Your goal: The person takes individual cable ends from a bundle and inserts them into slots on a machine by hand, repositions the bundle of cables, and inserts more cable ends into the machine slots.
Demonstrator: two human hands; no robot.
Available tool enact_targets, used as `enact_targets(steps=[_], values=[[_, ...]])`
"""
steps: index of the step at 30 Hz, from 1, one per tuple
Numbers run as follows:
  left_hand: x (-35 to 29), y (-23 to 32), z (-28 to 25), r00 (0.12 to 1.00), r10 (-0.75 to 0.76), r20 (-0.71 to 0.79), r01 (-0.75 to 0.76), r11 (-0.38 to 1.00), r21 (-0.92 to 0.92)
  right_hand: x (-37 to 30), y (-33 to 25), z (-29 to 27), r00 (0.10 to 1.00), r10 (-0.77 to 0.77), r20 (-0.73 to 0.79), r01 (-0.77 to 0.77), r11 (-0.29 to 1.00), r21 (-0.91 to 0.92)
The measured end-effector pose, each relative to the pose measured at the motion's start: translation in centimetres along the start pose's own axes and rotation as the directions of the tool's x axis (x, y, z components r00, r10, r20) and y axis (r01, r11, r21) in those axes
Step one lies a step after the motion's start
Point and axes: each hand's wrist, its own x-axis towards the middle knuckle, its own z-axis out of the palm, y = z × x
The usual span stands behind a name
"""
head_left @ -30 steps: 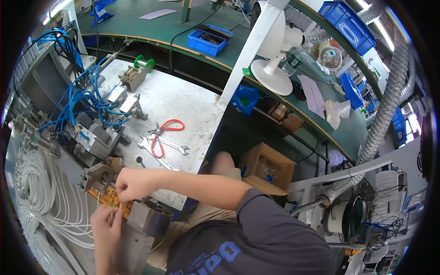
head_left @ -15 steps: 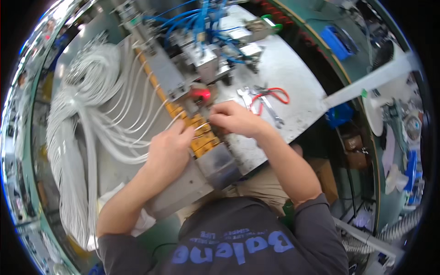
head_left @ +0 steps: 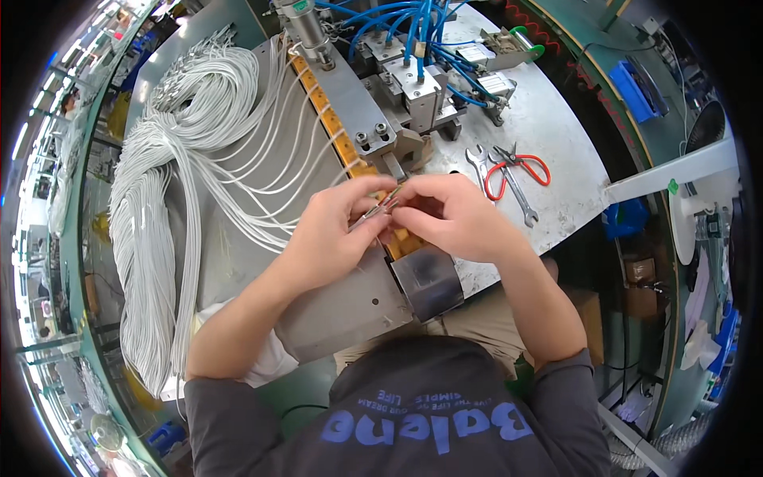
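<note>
My left hand [head_left: 330, 234] is closed in a pinch on a thin cable end [head_left: 369, 213] above a row of yellow blocks [head_left: 332, 123]. Fine wires, one of them red, fan out from this end. At their tips, the fingers of my right hand [head_left: 457, 219] are pinched together on the wires. The fingertips of both hands nearly meet and partly hide the wires. Below them the yellow row ends at a grey metal block [head_left: 427, 280]. White cables [head_left: 246, 187] run from a large bundle on the left to the yellow row.
A metal machine [head_left: 346, 95] with blue air tubes [head_left: 421, 40] stands behind the yellow row. To the right lie red-handled pliers [head_left: 524, 168] and two wrenches [head_left: 520, 195] on the white tabletop [head_left: 564, 135]. A pale arm [head_left: 675, 171] juts in from the right.
My hands have come together over the yellow row and now hold a cable end between them. The red light by the machine no longer shows. The whole view has shifted.
</note>
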Motion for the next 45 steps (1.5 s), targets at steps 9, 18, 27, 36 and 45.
enact_targets(steps=[9,18,27,36,45], values=[[0.1,0.4,0.1,0.999,0.026,0.039,-0.03,0.992,0.126,-0.1,0.1,0.4,0.999,-0.039,-0.021,0.04,0.998,0.048],[0.0,0.6,0.2,0.879,0.458,-0.133,-0.34,0.797,0.499,-1.4,-1.2,0.3,0.992,0.006,-0.124,0.011,0.991,0.136],[-0.5,0.6,0.5,0.999,0.007,0.048,-0.018,0.975,0.221,-1.6,-0.5,-1.3,0.993,0.003,0.115,-0.017,0.993,0.121],[-0.3,0.0,1.4,0.998,0.056,-0.039,-0.043,0.96,0.275,-1.5,-0.8,-0.1,0.999,0.041,0.005,-0.041,0.999,-0.017],[-0.9,0.0,1.7,0.981,0.182,-0.069,-0.153,0.94,0.306,-1.2,-0.5,-0.2,0.994,0.096,0.053,-0.104,0.981,0.163]])
